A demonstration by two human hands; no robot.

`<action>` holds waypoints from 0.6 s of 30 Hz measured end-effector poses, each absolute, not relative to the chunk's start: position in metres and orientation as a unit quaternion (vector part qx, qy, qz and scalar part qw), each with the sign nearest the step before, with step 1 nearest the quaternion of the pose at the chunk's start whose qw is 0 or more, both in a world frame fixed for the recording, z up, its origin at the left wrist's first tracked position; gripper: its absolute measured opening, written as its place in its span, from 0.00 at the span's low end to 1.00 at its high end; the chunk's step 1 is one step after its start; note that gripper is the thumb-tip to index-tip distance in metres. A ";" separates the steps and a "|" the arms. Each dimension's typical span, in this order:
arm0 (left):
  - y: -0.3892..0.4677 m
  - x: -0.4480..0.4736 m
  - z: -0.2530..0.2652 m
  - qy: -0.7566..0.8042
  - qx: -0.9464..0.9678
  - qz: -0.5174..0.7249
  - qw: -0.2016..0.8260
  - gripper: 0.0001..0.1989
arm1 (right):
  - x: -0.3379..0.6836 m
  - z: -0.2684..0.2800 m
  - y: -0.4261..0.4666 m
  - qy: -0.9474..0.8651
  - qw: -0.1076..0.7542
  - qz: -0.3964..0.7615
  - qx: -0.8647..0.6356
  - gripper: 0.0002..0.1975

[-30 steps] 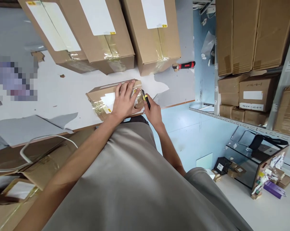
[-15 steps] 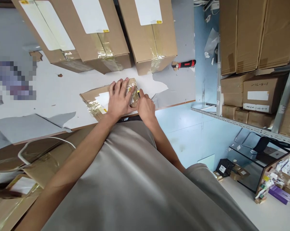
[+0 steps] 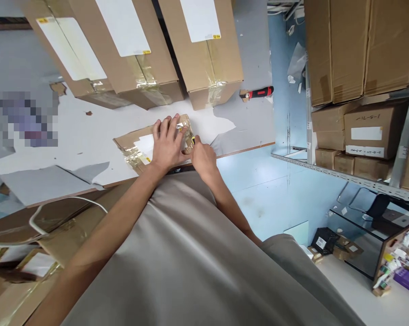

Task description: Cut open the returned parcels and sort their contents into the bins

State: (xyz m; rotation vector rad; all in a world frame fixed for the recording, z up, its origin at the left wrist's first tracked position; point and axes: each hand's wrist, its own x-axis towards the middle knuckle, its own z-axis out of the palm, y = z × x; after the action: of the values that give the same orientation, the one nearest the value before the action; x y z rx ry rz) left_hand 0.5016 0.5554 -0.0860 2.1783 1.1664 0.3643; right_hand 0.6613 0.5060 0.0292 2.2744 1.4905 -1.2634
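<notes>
Inside a room with a glossy, pale blue floor, at a long table topped in white and grey, the grey covering torn into ragged patches. At right, across a strip of floor, a metal rack stacked with brown cartons of mixed size. Lined up along the far side of the table, three large cartons, seams taped, white labels on top. Below the near edge at left, more cardboard, with a white cable looped over it. On the table at its near edge, in front of the large cartons, a small taped box. Laid flat on that box, fingers spread, the left hand; clenched at the box's right end, grasping a slim tool, the right hand. Lying near the table's right end, a red-and-black-handled knife. Toward the left, a torn cardboard scrap. Smallest of all, poking from the right hand's grasp, a yellow bit of the slim tool, mostly hidden.
</notes>
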 end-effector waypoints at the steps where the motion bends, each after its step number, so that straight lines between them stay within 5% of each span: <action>1: 0.556 0.502 -0.086 0.446 0.826 0.141 0.315 0.45 | 0.661 0.028 0.504 0.499 0.074 -0.419 0.755 0.27; 13: 0.562 0.488 -0.086 0.420 0.833 0.172 0.317 0.45 | 0.692 0.032 0.484 0.538 0.064 -0.386 0.747 0.27; 18: 0.561 0.439 -0.080 0.423 0.837 0.211 0.277 0.50 | 0.723 -0.032 0.491 0.456 0.035 -0.340 0.822 0.30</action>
State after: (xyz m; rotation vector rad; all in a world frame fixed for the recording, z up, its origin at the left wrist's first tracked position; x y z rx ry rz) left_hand 0.4392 0.5608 -0.0805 2.2469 1.1367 0.5665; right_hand 0.7228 0.4915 -0.0322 2.5270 1.4009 -1.0442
